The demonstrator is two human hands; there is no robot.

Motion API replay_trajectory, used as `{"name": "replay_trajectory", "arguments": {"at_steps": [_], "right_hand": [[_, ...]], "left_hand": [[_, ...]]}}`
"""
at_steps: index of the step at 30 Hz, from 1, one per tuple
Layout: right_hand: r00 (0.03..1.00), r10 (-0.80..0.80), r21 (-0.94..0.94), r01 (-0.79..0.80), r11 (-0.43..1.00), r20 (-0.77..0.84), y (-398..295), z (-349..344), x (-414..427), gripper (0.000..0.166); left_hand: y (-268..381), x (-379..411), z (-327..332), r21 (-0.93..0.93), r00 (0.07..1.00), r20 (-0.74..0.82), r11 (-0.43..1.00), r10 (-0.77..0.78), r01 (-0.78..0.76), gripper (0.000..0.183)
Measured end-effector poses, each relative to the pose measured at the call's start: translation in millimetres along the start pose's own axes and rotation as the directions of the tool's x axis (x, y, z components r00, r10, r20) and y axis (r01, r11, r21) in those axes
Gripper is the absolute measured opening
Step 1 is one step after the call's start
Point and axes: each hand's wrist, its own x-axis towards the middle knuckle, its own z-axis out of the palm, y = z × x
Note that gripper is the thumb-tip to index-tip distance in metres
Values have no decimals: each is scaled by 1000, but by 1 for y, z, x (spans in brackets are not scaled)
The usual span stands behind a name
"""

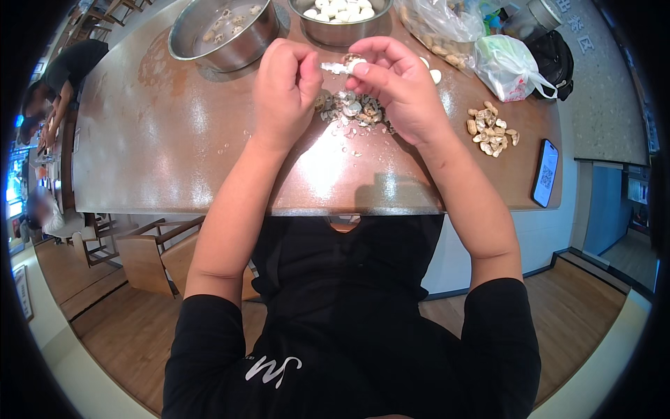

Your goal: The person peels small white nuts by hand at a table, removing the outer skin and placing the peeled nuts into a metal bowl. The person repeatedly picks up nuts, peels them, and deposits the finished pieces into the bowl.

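Between the fingertips of my right hand [405,86] is a quail egg [356,63], part speckled shell and part bare white. A ragged strip of white-lined shell [333,67] stretches from the egg to my left hand [285,91], whose curled fingers and thumb pinch its end. Under both hands lies a heap of broken speckled eggshell [352,109] on the brown table [172,157]. Just past my right hand rest peeled white eggs [435,77], partly hidden by it.
Unpeeled quail eggs sit in a steel bowl [183,50] at the back left; peeled ones fill another steel bowl [340,36]. Rightward are a bag of peanuts [445,50], a tied plastic bag [505,73], a black bag [557,65], peanut shells [492,133] and a phone [545,173].
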Motion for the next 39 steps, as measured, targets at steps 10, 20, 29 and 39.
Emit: {"name": "replay_trajectory", "arguments": {"at_steps": [10, 20, 29, 39], "right_hand": [[999, 34, 169, -33, 985, -6, -14, -3, 2, 30], [999, 23, 50, -22, 999, -36, -8, -5, 1, 32], [998, 40, 102, -35, 994, -54, -10, -3, 2, 34], [996, 23, 151, -10, 988, -81, -1, -11, 6, 31]], "left_hand": [[-3, 2, 0, 28, 998, -51, 999, -37, 38, 11], [-1, 3, -3, 16, 989, -95, 993, -114, 116, 12], [-2, 2, -4, 22, 982, -110, 988, -151, 155, 12], [-4, 3, -3, 5, 984, -110, 990, -142, 143, 12]]}}
